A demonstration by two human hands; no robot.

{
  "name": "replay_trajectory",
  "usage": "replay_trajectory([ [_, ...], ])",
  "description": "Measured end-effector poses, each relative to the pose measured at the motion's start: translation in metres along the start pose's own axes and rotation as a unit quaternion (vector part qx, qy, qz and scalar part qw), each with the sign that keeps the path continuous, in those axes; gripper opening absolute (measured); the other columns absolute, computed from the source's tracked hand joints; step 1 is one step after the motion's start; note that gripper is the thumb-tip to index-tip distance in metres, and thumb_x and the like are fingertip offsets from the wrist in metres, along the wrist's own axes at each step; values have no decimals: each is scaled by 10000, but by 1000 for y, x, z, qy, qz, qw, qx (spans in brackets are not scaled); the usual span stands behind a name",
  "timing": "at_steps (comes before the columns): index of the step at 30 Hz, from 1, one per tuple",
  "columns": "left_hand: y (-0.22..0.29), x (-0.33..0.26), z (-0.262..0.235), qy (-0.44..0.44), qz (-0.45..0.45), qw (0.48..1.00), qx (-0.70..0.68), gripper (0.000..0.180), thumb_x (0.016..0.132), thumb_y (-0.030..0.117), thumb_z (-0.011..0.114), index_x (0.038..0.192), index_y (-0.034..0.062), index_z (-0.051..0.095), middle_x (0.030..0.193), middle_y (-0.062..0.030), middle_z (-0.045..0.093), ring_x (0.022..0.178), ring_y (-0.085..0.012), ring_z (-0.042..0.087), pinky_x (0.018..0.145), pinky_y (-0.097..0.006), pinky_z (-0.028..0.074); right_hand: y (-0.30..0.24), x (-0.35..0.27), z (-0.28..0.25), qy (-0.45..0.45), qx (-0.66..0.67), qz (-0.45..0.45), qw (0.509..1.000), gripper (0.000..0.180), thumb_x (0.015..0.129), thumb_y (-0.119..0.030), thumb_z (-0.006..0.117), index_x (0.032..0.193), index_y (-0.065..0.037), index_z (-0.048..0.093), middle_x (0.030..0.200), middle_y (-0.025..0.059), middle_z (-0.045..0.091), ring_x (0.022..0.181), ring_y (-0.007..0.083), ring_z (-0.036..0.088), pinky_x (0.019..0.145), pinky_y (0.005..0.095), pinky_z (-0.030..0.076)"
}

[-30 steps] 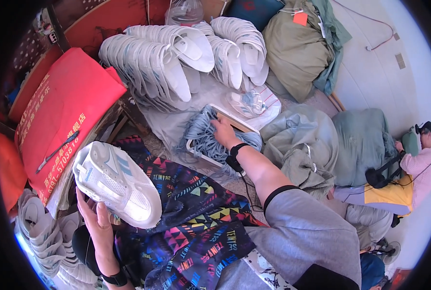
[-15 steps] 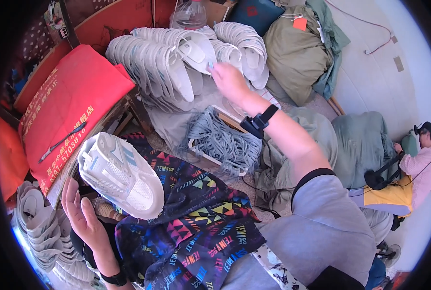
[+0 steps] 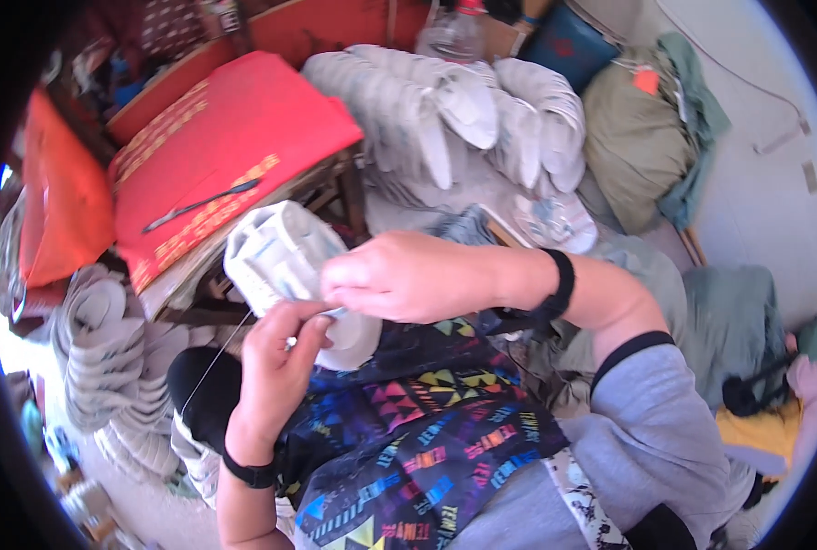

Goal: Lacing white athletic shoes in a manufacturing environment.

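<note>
A white shoe upper point(image 3: 276, 247) with pale blue marks stands over my lap, partly covered by my hands; its pale toe shows below them. My left hand point(image 3: 276, 362), with a ring on one finger, pinches at the front of the shoe. Against its fingertips, my right hand point(image 3: 399, 275) is closed in a pinch from the other side. A small bluish bit shows between the two hands, too small to name. A thin dark line, like a thread point(image 3: 214, 368), slants from beside the shoe toward my left knee.
A red cover point(image 3: 234, 128) lies on a low table at the left, with a slim dark tool point(image 3: 202, 203) on it. Rows of white shoe uppers point(image 3: 381, 110) stand behind; more uppers point(image 3: 106, 348) are stacked at left. An olive sack point(image 3: 633, 137) sits back right, near a co-worker's pink sleeve point(image 3: 812, 385).
My right hand has come back from beside the far stacked uppers to the shoe. My left hand, open before, has moved onto the shoe and closed. The view has shifted left.
</note>
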State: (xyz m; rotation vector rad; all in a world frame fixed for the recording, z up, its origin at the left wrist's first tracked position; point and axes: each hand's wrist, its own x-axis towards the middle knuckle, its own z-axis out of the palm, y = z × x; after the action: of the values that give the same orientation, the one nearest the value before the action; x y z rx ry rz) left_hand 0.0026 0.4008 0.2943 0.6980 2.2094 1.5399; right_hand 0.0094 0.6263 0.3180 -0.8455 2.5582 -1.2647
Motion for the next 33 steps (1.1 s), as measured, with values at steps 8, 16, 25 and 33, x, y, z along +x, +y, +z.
replay_trajectory([
  [8, -28, -28, -7, 118, 105, 974, 160, 72, 844, 43, 661, 890, -5, 635, 936, -121, 515, 791, -261, 542, 665, -357, 459, 5, -3, 8, 40, -233, 45, 971, 118, 858, -130, 555, 947, -55, 575, 801, 123, 628, 760, 335, 622, 641, 443, 488],
  [16, -11, -15, -2, 52, -58, 997, 23, 112, 887, 92, 629, 892, -19, 626, 801, -136, 589, 702, -228, 564, 651, -335, 469, 10, 27, 22, 174, -193, -106, 960, 332, 868, -11, 529, 1200, 4, 522, 1098, 165, 578, 1019, 329, 567, 921, 407, 454],
  [25, -44, -23, 7, 67, -108, 985, -115, 173, 972, 135, 561, 1029, -10, 637, 808, -17, 614, 740, -73, 546, 668, -242, 465, 19, 21, 43, 31, 15, -29, 999, 120, 884, -95, 611, 957, -1, 630, 888, 123, 606, 834, 261, 615, 733, 341, 489],
  [33, -39, -32, -4, 49, -119, 972, -195, 337, 997, 187, 526, 1269, -8, 565, 976, -29, 658, 852, -61, 560, 758, -223, 470, 32, 17, 50, 110, 4, 60, 992, 88, 844, -50, 648, 914, -1, 625, 872, 111, 607, 774, 219, 621, 697, 316, 499],
])
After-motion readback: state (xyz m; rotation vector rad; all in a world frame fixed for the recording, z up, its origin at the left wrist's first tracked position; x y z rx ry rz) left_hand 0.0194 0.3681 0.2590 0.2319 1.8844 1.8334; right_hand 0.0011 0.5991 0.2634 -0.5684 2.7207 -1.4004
